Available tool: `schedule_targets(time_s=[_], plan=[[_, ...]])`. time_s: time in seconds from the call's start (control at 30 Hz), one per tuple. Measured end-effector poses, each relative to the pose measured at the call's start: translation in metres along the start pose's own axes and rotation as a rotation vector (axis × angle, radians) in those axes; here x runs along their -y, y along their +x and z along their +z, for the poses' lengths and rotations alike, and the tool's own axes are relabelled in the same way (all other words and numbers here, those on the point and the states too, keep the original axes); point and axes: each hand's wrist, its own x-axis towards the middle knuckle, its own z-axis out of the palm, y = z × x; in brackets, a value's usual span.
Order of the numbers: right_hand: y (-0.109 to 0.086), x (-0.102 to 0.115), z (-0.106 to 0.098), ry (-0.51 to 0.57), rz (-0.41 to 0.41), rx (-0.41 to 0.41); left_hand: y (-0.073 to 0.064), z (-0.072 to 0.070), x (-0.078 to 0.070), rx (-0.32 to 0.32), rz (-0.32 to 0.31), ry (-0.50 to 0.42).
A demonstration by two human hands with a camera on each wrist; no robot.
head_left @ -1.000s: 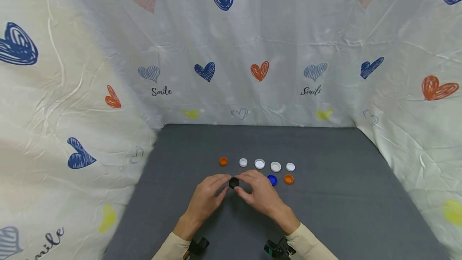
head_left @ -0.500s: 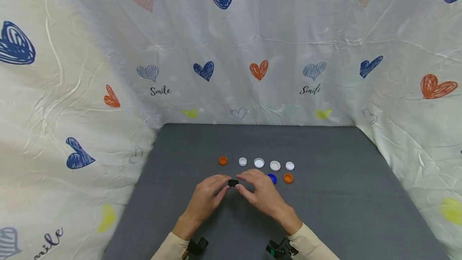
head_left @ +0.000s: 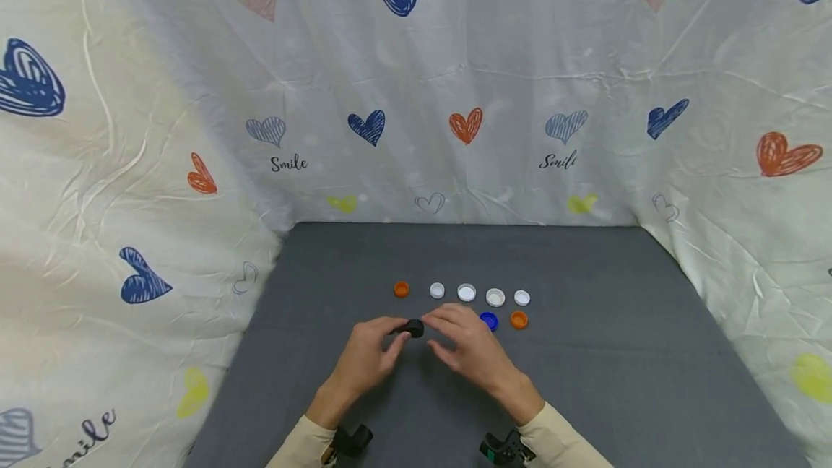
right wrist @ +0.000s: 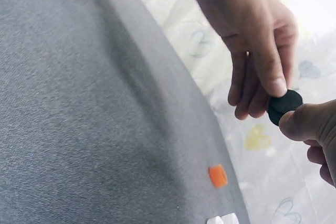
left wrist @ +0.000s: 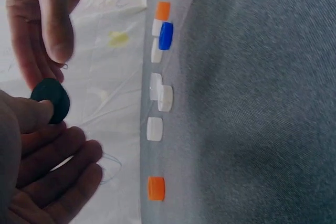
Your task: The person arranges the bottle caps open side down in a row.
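Observation:
A small round black bottle cap [head_left: 417,328] is held above the grey table [head_left: 585,374]. My left hand [head_left: 360,354] pinches it between thumb and fingers; in the left wrist view the thumb lies on the cap's face [left wrist: 61,95]. Close by on the right is my right hand [head_left: 474,349], fingers bent loosely, its index fingertip at the cap's edge. Its thumb stands apart from the cap in the head and left wrist views. In the right wrist view that thumb overlaps the cap [right wrist: 282,104], so contact there is uncertain.
Beyond the hands, several bottle caps lie in a rough row: an orange cap [head_left: 401,289] at the left, then white caps [head_left: 466,292]. A blue cap [head_left: 489,321], partly behind the right hand, and another orange cap [head_left: 518,320] lie nearer. A heart-printed curtain [head_left: 416,56] surrounds the table.
The black cap has turned from face-on to edge-on, then tilted, shifting slightly left with the left hand. My right thumb and fingers have moved away from it slightly.

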Motion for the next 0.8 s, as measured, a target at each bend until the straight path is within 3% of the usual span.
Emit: schedule_targets(time_s=[0.23, 0.4, 0.57, 0.8], plan=[[-0.002, 0.002, 0.010, -0.031, -0.053, -0.001, 0.001, -0.001, -0.007, 0.096, -0.102, -0.068], [-0.005, 0.002, 0.012, -0.049, -0.045, 0.002, 0.000, -0.001, -0.009, 0.125, -0.127, -0.110], [-0.007, 0.002, 0.010, -0.077, -0.016, 0.007, -0.001, -0.001, -0.007, 0.100, -0.097, -0.094], [-0.011, 0.002, 0.011, -0.058, 0.036, -0.010, -0.001, -0.001, -0.006, 0.044, 0.041, -0.073]])
